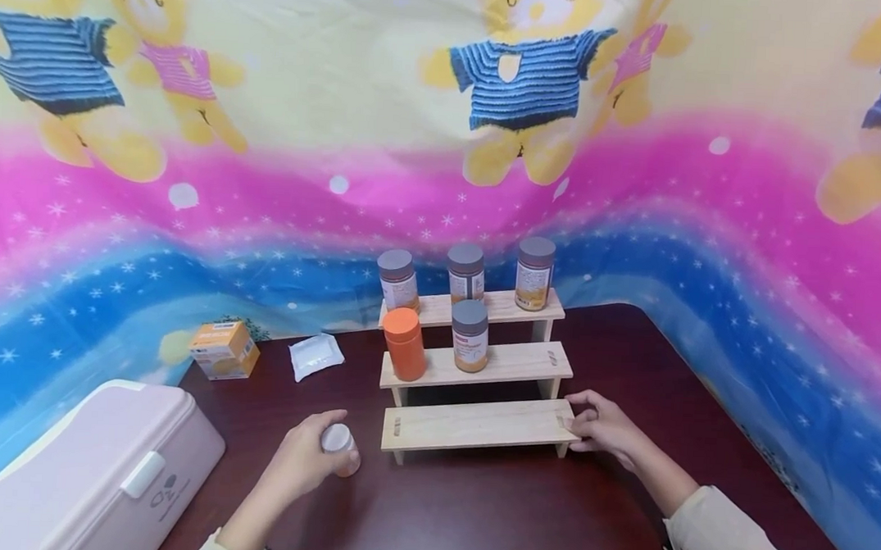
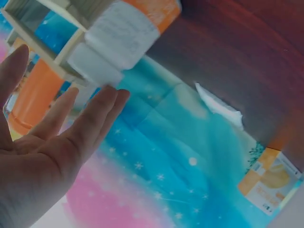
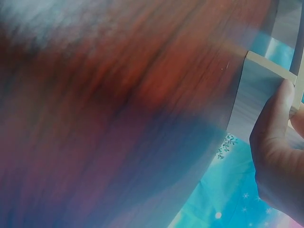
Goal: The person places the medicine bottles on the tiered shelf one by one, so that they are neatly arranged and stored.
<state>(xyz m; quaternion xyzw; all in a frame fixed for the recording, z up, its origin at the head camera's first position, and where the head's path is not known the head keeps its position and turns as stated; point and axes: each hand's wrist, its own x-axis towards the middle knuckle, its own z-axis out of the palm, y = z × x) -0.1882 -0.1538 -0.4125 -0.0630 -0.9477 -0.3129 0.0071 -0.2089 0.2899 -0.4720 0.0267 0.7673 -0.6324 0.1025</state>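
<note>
My left hand (image 1: 305, 458) is beside a small jar with a whitish lid (image 1: 339, 438), which stands left of the wooden tiered rack. In the left wrist view the fingers look spread and fairly straight near the lid of the jar (image 2: 124, 35); whether they touch it is hard to tell. My right hand (image 1: 605, 430) grips the right end of the rack's lowest shelf (image 1: 478, 424), its thumb against the wood in the right wrist view. On the middle shelf (image 1: 514, 362) stand an orange jar (image 1: 404, 347) and a grey-lidded jar (image 1: 470, 338).
Three grey-lidded jars, one of them at the right end (image 1: 535, 275), stand on the top shelf. Left of the rack lie a white packet (image 1: 315, 356) and an orange-and-white box (image 1: 225, 350). A pale lidded case (image 1: 118, 458) occupies the front left. A patterned cloth (image 1: 303, 220) hangs behind.
</note>
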